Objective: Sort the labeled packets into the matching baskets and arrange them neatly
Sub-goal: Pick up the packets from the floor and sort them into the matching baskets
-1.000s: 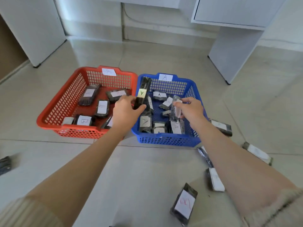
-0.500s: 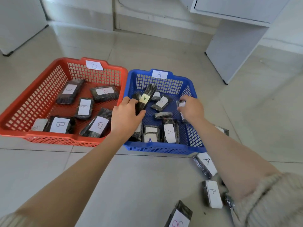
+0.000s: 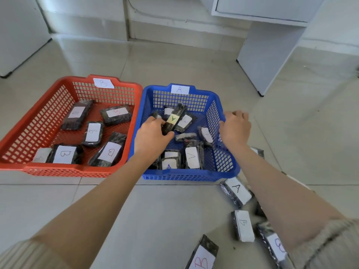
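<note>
Your left hand [image 3: 153,135] grips a dark packet with a yellow "A" label [image 3: 173,119], holding it tilted over the inside of the blue basket [image 3: 223,164], its upper end pointing toward the far wall of the basket. Your right hand [image 3: 236,127] sits at the right rim of the same basket, fingers curled; whether it grips the rim or merely rests there cannot be told, and no packet shows in it. The blue basket, tagged "A" on its far rim, stands on the tiled floor [image 3: 174,63] touching the red basket [image 3: 38,121], which is tagged "B" and lies to its left. Inside the blue one lie several dark packets with white labels, two near the front wall reading "A" [image 3: 192,157]. The red basket holds a loose scatter of packets, those at the front marked "B" [image 3: 109,152]. On the floor to the right of the blue basket, partly under your right forearm, wait unsorted packets: one marked "A" [image 3: 237,191] just beside the basket's front corner, one marked "B" [image 3: 242,225] nearer you, and another with a red "B" [image 3: 203,258] at the lower edge.
</note>
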Demonstrator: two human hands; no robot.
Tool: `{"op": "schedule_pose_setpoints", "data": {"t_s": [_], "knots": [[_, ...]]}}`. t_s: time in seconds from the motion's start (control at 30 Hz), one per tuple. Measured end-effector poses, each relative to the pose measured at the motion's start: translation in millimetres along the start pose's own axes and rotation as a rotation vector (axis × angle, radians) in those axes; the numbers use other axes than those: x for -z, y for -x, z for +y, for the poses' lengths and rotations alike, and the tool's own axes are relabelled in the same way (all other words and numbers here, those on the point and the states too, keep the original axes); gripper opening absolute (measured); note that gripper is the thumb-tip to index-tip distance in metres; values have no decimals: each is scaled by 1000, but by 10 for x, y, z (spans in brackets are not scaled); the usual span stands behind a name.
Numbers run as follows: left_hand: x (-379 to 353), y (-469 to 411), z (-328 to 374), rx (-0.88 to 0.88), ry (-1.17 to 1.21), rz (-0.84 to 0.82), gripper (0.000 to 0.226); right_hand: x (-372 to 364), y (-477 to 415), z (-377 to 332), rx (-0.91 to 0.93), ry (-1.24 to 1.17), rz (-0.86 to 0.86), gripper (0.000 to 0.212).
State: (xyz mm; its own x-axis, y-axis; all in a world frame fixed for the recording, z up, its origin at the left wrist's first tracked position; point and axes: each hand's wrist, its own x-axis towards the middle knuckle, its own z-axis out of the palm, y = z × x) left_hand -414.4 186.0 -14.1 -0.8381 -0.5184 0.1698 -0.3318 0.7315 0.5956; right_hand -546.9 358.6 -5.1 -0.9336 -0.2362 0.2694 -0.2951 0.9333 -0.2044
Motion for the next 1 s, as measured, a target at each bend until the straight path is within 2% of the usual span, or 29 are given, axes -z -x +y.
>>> {"op": "schedule_pose_setpoints", "data": {"t_s": [0.1, 0.2, 0.37, 0.47, 0.57, 0.67, 0.73, 0.9, 0.97, 1.0], "knots": [[-181, -109, 347, 102, 185, -47, 33, -3, 113, 129, -56, -250, -159, 36], [-459, -248, 658, 149, 261, -90, 32, -46, 183, 168, -79, -392, -183, 42], [-899, -431, 882, 178, 82, -131, 35, -68, 135, 219, 2, -385, -212, 36], [-1054, -415, 844, 206, 69, -172, 41, -53, 143, 252, 4, -405, -252, 40], [-1047, -340, 819, 136, 94, -203, 40, -17, 175, 258, -5, -443, -293, 45], [-862, -248, 858, -13, 108, -96, 24, -4, 210, 294, -80, -554, -349, 47], [-692, -144, 866, -102, 142, -17, 23, -1, 318, 304, -128, -618, -317, 45], [-247, 529, 827, -329, 299, 104, 12, 60, 896, 281, -187, -651, -81, 38], [-121, 934, 757, -386, 295, 81, 11, 150, 1183, 319, -216, -664, 15, 34], [-81, 1134, 702, -376, 248, 5, 14, 194, 1329, 350, -221, -656, 51, 32]]}}
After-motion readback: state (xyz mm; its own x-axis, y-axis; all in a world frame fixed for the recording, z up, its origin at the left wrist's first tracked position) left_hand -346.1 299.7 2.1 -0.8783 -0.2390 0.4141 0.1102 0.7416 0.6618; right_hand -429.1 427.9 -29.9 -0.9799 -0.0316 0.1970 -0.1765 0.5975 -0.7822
